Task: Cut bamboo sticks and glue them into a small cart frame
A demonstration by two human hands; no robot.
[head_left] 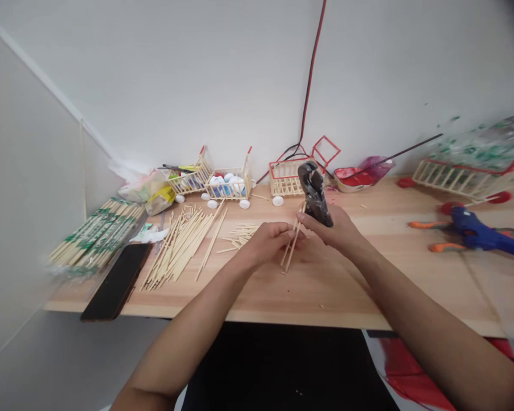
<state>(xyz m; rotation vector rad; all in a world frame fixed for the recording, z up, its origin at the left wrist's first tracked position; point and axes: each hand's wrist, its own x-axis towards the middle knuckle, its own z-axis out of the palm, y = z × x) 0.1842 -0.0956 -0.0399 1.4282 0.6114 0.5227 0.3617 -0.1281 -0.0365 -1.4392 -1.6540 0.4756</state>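
My left hand (269,242) is closed, pinching two thin wooden sticks (292,251) that slant down towards the tabletop. Close beside it, my right hand (332,225) is wrapped round black pincers (313,191), their rounded head pointing up. Its thumb and fingertips also meet the upper part of the sticks. Tiny cut bits lie below the stick ends. Left of my hands is a pile of short sticks (240,235), partly hidden by my left hand. Further left lies a larger spread of long sticks (182,245).
Small stick-built carts (227,185) stand along the wall, one with red trim (285,177). A red paint dish (353,178) holds a brush. A blue glue gun (475,228) lies right, near a bigger cart (462,180). Packaged sticks (98,234) and a phone (116,282) lie left.
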